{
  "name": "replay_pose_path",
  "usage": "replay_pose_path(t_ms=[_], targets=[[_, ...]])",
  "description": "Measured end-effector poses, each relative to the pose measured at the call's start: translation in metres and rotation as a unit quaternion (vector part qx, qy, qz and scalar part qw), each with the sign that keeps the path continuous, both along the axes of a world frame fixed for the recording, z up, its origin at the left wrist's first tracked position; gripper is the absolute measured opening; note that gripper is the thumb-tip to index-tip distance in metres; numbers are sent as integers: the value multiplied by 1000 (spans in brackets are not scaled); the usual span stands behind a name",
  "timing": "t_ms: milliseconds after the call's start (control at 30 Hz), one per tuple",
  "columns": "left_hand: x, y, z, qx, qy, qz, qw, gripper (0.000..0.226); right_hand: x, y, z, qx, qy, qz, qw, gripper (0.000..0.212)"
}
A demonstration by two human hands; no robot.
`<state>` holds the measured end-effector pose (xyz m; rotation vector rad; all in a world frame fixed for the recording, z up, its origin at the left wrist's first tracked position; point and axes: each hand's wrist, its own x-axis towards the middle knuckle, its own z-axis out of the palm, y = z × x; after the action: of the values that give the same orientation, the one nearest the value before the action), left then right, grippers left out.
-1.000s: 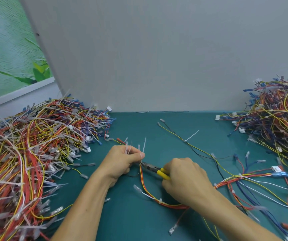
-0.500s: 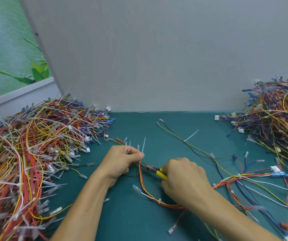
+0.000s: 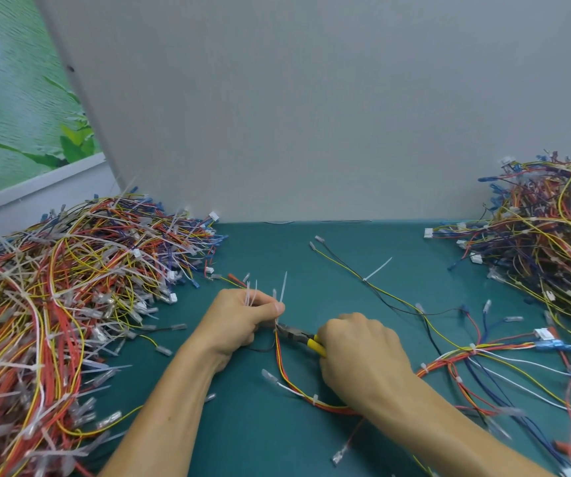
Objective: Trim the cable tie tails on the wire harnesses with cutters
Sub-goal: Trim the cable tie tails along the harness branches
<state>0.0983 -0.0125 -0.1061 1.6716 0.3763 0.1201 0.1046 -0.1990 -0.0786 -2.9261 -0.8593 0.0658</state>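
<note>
Now the left hand (image 3: 239, 320) pinches white cable tie tails (image 3: 282, 292) on a wire harness (image 3: 282, 370). Just beside it, the right hand (image 3: 359, 356) grips yellow-handled cutters (image 3: 299, 336), tips at the ties.

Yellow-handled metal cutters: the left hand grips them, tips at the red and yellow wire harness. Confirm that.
Wrong hand: the head view shows the right hand gripping the yellow-handled metal cutters, tips at the red and yellow wire harness. The left hand pinches white plastic cable tie tails instead.
</note>
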Motion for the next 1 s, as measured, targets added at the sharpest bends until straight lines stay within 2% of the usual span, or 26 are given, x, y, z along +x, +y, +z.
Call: replay_pose_path(t_ms=[100,167,267,500,700,933,1000], targets=[[-2,-2,3,-3,-1,-4,1000,15,0,1,-1,8,1,5,1000,1],[-3,-3,6,-9,-8,5,1000,15,1,-1,0,27,-3,-2,1000,9],[-1,-4,10,-34,-39,32,998,14,8,-11,6,68,-22,-27,997,5],[2,-12,21,-192,-106,32,975,11,74,-46,9,77,-54,-155,983,8],[1,-14,26,-278,-71,14,958,19,124,-47,-3,118,-17,-206,971,21],[0,-17,25,-273,-37,19,961,24,134,-20,-9,120,-12,-182,976,7],[-1,-17,27,-265,-24,9,964,20,132,-16,-10,116,-24,-168,979,9]])
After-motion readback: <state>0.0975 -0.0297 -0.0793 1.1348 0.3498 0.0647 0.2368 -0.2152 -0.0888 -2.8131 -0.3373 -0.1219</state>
